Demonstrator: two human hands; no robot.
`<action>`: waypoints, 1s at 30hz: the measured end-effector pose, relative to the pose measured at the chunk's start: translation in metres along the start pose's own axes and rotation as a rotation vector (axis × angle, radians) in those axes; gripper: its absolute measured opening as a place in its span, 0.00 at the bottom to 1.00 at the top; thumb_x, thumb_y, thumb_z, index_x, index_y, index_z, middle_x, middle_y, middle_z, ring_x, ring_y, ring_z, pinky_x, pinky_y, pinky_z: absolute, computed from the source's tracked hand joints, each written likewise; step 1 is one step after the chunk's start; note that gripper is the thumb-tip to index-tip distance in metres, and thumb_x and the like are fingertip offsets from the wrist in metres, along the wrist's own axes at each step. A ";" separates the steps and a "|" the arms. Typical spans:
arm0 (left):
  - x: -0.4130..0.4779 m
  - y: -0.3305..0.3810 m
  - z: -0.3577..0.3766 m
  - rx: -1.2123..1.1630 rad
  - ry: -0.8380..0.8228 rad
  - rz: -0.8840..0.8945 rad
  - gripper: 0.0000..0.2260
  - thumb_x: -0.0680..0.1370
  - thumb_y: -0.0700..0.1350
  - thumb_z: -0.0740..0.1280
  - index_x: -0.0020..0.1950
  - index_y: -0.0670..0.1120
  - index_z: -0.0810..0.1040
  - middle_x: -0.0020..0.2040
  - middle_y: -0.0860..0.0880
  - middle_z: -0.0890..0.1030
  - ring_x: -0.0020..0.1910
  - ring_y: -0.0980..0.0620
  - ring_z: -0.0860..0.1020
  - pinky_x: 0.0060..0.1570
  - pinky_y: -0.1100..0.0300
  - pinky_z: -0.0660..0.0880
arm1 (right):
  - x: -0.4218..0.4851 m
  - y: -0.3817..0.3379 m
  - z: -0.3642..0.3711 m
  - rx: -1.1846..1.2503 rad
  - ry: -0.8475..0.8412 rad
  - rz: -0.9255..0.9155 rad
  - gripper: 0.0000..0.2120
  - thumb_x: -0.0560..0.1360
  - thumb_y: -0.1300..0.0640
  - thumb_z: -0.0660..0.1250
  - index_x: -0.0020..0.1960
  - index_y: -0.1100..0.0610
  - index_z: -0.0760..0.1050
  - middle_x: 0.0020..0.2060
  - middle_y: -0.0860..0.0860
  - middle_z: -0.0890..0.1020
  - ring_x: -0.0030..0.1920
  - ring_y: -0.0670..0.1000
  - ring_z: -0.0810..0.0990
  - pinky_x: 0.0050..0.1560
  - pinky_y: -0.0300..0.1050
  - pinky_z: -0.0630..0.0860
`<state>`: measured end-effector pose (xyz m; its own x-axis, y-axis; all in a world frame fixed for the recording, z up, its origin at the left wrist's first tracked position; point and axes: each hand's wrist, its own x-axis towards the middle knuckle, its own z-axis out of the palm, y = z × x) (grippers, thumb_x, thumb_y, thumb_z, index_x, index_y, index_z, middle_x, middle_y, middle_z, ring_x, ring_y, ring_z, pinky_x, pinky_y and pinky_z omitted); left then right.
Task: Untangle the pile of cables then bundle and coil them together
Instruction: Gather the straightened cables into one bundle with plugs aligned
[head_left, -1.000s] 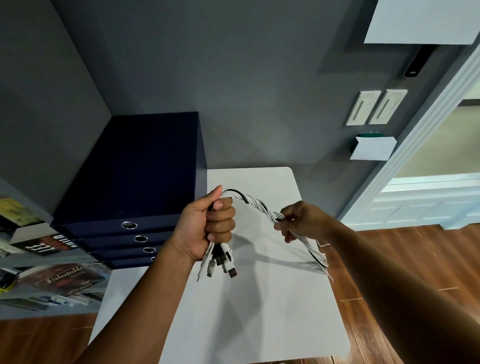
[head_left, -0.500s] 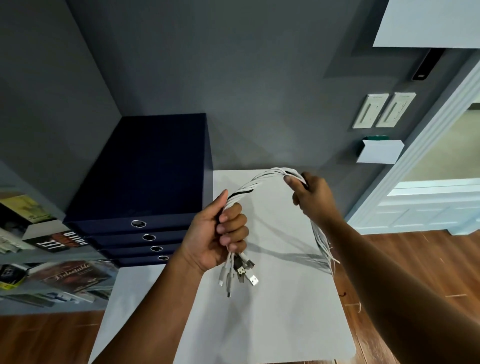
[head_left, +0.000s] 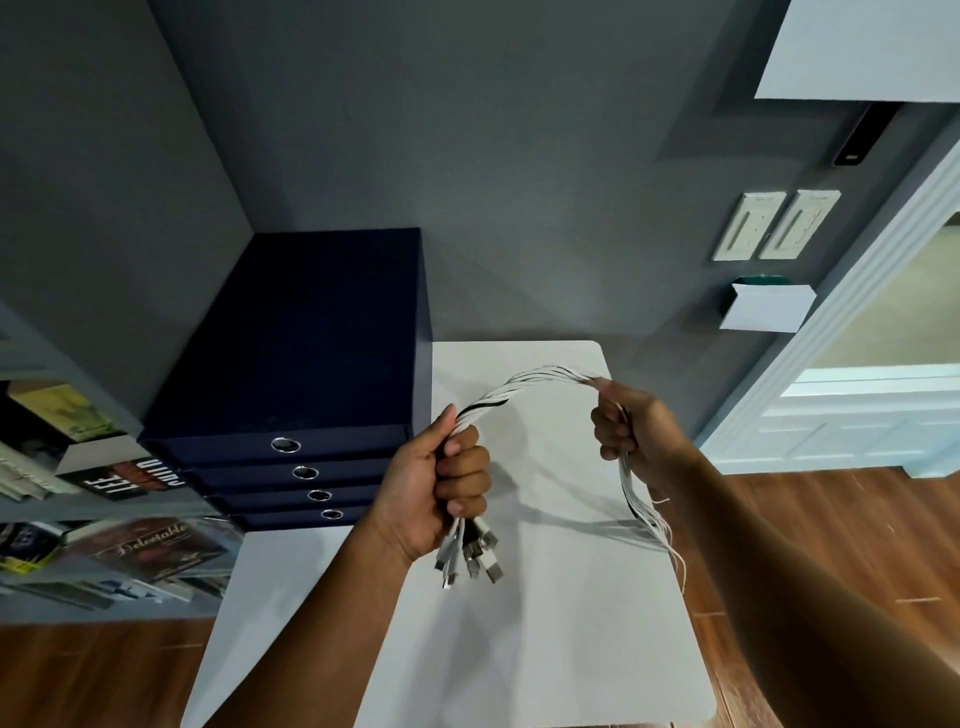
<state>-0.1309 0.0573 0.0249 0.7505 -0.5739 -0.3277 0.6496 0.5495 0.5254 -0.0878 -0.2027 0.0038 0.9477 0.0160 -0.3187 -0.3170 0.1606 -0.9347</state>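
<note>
Head view, frame centre: our left hand (head_left: 431, 488) fists the cable bundle (head_left: 524, 382) above its plugs (head_left: 470, 553) — our right hand (head_left: 631, 441) pinches the arched strands, over the white table (head_left: 545, 649).

The cable bundle (head_left: 524, 383) is a twisted rope of mostly white cables with one black strand showing, held above the white table (head_left: 545, 649) in an arch. Its near end is clenched in the left hand (head_left: 436, 483), with the USB plugs (head_left: 470, 553) fanning out below the fist, pointing down toward the table. The arch peaks over the table's far edge, passes through the right hand (head_left: 631, 439), and the loose tails (head_left: 657, 525) hang down over the table's right edge
</note>
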 end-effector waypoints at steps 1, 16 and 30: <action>0.001 0.001 0.002 -0.009 0.011 0.019 0.19 0.80 0.56 0.59 0.33 0.50 0.63 0.29 0.54 0.52 0.24 0.57 0.50 0.19 0.66 0.54 | -0.001 0.002 -0.002 0.064 -0.030 0.015 0.16 0.73 0.48 0.62 0.31 0.54 0.62 0.25 0.50 0.59 0.26 0.50 0.53 0.31 0.45 0.56; 0.017 -0.011 0.021 0.250 0.127 0.136 0.20 0.79 0.58 0.61 0.33 0.50 0.62 0.27 0.54 0.55 0.22 0.57 0.53 0.22 0.65 0.52 | -0.003 0.093 0.029 -1.030 0.191 -0.076 0.17 0.83 0.48 0.53 0.46 0.58 0.71 0.42 0.56 0.81 0.42 0.61 0.78 0.39 0.52 0.75; 0.015 -0.032 0.020 0.120 0.125 0.121 0.20 0.81 0.59 0.58 0.33 0.50 0.62 0.27 0.53 0.55 0.22 0.57 0.52 0.21 0.66 0.53 | 0.002 -0.008 0.033 0.488 -0.025 0.011 0.15 0.81 0.54 0.53 0.52 0.58 0.76 0.32 0.50 0.68 0.30 0.49 0.66 0.37 0.44 0.63</action>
<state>-0.1431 0.0189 0.0184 0.8365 -0.4241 -0.3471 0.5399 0.5293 0.6544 -0.0825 -0.1715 0.0155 0.9468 0.0429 -0.3190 -0.2788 0.6045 -0.7462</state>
